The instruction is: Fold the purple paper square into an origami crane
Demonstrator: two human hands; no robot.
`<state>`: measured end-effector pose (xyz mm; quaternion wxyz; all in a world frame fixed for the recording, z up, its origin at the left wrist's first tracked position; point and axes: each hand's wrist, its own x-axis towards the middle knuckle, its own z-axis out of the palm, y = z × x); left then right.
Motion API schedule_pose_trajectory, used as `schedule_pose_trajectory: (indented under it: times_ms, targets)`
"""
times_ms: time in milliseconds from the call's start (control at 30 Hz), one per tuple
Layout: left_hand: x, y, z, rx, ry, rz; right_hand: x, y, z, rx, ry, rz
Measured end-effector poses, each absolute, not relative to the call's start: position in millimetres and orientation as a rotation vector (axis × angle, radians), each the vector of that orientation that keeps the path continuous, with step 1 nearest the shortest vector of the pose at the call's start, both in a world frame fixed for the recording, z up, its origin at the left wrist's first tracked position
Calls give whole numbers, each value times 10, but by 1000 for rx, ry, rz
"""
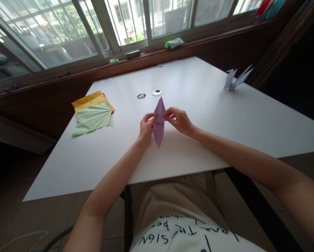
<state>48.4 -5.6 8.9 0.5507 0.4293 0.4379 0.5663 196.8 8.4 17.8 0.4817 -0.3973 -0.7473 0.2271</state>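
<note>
A folded piece of purple origami paper [159, 134] is held above the white table, long and pointed at both ends, with a crease across its middle. My left hand [146, 127] pinches its left edge, the thumb lying on the front face near the crease. On the opposite edge, my right hand [180, 120] grips the paper between thumb and fingers. Beyond the upper tip, two small round items lie flat: a white disc with a black centre [157, 92] and a greyish disc [141, 96].
The white table [199, 150] spans the view. At its left lie yellow paper [90, 99] and a creased light green sheet [93, 119], with a bit of red beneath. A white paper crane [232, 82] stands at the right edge. Small packets [174, 43] rest on the windowsill.
</note>
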Motion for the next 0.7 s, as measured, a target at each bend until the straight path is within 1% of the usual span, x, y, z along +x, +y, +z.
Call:
schedule_pose_trajectory:
  times_ms: [700]
  targets:
    - [484, -75, 108, 1016, 1022, 1297, 1979, 93, 154, -956, -1842, 608]
